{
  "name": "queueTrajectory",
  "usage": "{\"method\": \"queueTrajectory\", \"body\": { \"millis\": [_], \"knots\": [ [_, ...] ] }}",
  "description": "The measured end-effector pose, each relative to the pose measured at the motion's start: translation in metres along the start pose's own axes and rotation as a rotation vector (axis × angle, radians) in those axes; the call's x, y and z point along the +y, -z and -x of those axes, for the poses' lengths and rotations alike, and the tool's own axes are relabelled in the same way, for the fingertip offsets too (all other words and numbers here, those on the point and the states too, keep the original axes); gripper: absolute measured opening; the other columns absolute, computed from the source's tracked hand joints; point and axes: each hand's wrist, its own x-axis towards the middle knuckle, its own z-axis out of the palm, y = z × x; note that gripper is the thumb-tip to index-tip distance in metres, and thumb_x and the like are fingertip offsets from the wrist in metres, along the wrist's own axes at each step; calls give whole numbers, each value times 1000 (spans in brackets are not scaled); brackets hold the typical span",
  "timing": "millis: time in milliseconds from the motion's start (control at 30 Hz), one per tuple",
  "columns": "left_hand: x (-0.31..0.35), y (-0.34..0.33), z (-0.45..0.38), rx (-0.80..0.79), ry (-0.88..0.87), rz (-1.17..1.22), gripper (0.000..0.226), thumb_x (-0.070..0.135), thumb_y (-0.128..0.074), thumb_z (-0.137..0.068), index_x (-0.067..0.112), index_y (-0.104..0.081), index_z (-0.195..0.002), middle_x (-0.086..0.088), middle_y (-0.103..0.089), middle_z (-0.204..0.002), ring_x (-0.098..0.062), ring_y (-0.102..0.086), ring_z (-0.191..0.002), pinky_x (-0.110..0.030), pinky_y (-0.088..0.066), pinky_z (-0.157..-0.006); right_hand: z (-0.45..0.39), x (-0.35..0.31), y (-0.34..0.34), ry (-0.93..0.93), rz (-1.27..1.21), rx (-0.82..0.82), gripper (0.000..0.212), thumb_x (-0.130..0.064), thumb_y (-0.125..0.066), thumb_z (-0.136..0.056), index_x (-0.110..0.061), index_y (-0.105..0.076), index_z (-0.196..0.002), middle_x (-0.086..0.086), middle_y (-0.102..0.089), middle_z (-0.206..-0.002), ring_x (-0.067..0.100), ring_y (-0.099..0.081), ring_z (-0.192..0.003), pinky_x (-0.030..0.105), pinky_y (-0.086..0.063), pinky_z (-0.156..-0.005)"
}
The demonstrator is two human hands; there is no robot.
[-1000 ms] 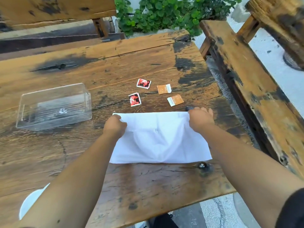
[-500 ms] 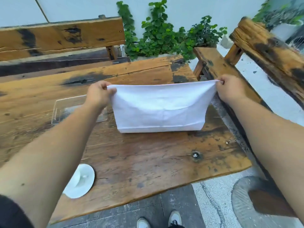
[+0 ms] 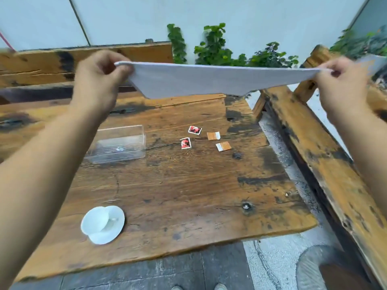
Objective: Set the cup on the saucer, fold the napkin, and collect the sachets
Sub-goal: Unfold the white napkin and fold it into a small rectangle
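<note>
A white napkin [image 3: 201, 80] is stretched flat in the air high above the wooden table [image 3: 188, 195]. My left hand [image 3: 100, 80] pinches its left corner and my right hand [image 3: 343, 84] pinches its right corner. Below it lie several sachets: two red ones [image 3: 194, 130] [image 3: 185, 142] and two brown ones [image 3: 213, 135] [image 3: 223, 146], loose on the boards. A white cup [image 3: 95, 220] sits on a white saucer [image 3: 113, 229] near the table's front left edge.
A clear plastic box [image 3: 119, 145] stands left of the sachets. A wooden bench [image 3: 326, 164] runs along the table's right side and another stands behind it. Green plants [image 3: 219, 49] grow against the back wall. My shoes show below the front edge.
Both hands lifted the napkin off the table and raised it high, from hanging down to stretched nearly level. The sachets beneath show again. The view tilted up.
</note>
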Motion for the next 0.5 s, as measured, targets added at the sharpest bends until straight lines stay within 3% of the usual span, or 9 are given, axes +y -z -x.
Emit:
{"method": "queueTrajectory", "body": {
  "millis": [133, 267, 333, 400, 500],
  "knots": [
    [-50, -3, 75, -140, 69, -89, 22, 22, -67, -84, 42, -64, -74, 22, -66, -73, 12, -55, -67, -4, -40, -63, 72, 58, -8, -42, 71, -193, 16, -32, -51, -73, -28, -64, -81, -9, -54, -58, -2, -47, -48, 24, -32, -48],
    [-112, -12, 160, -290, 249, -178, 19, 21, -68, -85, 39, -68, -80, 26, -70, -82, 7, -60, -75, -19, -46, -71, 142, 115, -18, -135, 139, -397, 16, -19, -55, -80, -26, -69, -84, -9, -65, -73, 1, -52, -59, 24, -38, -54],
    [-137, -16, 204, -374, 327, -241, 17, 23, -69, -85, 40, -68, -82, 26, -70, -86, 6, -62, -84, -17, -44, -73, 175, 142, -21, -174, 205, -516, 18, -13, -57, -81, -25, -70, -83, -5, -68, -79, 11, -59, -67, 29, -45, -62],
    [-154, -20, 245, -481, 387, -303, 20, 22, -69, -85, 42, -67, -86, 22, -70, -88, -2, -65, -88, -14, -43, -74, 209, 167, -22, -187, 291, -644, 19, -9, -59, -81, -24, -71, -85, 2, -69, -89, 19, -59, -81, 32, -45, -73],
    [-168, -22, 297, -627, 436, -401, 11, 22, -68, -86, 28, -71, -94, 7, -74, -98, -15, -67, -94, -28, -49, -82, 250, 191, -13, -227, 391, -807, 17, -10, -62, -83, -26, -70, -82, 2, -70, -86, 22, -61, -81, 30, -41, -65]
  ]
}}
